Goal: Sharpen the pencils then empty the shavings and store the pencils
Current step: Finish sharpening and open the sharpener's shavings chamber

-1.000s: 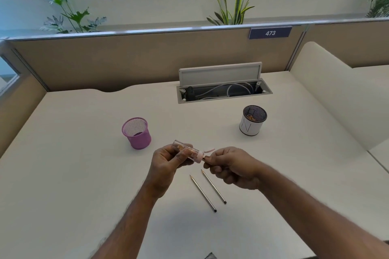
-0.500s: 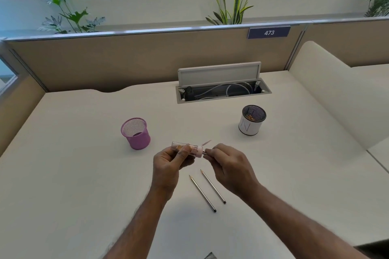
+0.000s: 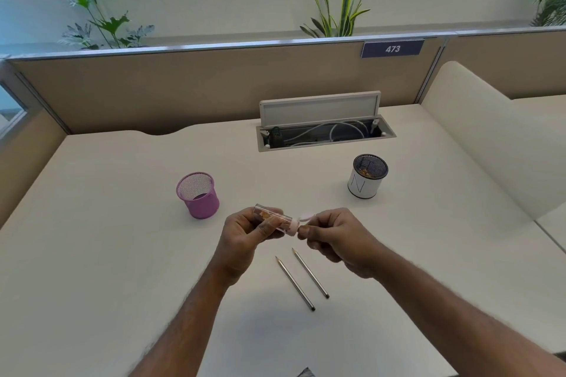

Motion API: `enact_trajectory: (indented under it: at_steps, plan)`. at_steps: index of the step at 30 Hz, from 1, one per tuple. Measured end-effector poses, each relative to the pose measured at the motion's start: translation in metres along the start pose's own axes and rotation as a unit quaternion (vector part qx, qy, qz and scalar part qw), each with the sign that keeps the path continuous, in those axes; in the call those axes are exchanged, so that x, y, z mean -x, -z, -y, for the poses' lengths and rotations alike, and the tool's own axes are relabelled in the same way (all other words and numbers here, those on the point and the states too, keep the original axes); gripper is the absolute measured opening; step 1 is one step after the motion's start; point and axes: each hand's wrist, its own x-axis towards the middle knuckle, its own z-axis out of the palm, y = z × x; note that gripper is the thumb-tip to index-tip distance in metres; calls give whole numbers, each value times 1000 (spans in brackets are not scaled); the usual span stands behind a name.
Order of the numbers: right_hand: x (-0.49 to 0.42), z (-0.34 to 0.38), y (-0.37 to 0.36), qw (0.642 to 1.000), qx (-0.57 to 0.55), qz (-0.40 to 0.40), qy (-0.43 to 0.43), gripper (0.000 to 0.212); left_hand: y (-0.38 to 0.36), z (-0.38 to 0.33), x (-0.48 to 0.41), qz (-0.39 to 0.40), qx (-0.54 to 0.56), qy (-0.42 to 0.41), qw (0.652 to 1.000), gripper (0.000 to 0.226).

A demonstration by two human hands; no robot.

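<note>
My left hand (image 3: 242,236) grips a clear tube sharpener (image 3: 277,219) with a pink end and brown shavings inside, held above the desk. At that pink end my right hand (image 3: 337,239) is closed on a pencil; its fingers hide nearly all of it. A small pink lid flap (image 3: 306,217) sticks up from the sharpener. Two grey pencils (image 3: 295,283) (image 3: 311,273) lie side by side on the desk just below my hands, tips pointing away from me.
A purple mesh cup (image 3: 200,202) stands to the left of my hands. Farther right is a white cup (image 3: 366,182) with a dark mesh lining and shavings inside. An open cable tray (image 3: 324,131) sits at the back, in front of a partition wall.
My right hand has turned at the sharpener's pink end, knuckles rolling over. The sharpener tilted slightly in my left hand. The two pencils on the desk stayed put.
</note>
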Motion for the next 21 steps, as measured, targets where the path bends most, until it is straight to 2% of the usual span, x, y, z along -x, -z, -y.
enact_trajectory:
  at_steps: [2,4,6,9,10,12,14,15,17,21]
  plan:
    - [0,1,3,997,-31,39,-56,14,1,1,0,3,-1,8,1000,20]
    - [0,2,5,995,-39,57,-67,10,0,1,-1,-1,-2,11,1000,14]
    - [0,0,4,998,-31,46,-31,6,-1,2,0,-8,-4,10,1000,15]
    - [-4,-9,0,994,42,-44,90,12,-3,4,0,-30,-6,5,1000,15]
    - [-5,-13,-2,981,97,-85,144,10,-5,5,-1,-37,-5,3,999,15]
    - [-9,-23,-2,927,232,-139,259,2,-6,8,-1,-50,-1,3,999,18]
    - [-12,-31,1,862,343,-148,343,7,-7,10,0,-55,0,0,998,20]
    - [-12,-33,1,846,366,-146,358,9,-8,10,0,-58,0,-2,998,21]
    - [-12,-30,-1,854,354,-145,352,9,-8,11,0,-62,5,0,998,22]
    - [-12,-19,-5,946,229,-81,213,21,-3,10,-1,-48,11,11,999,21]
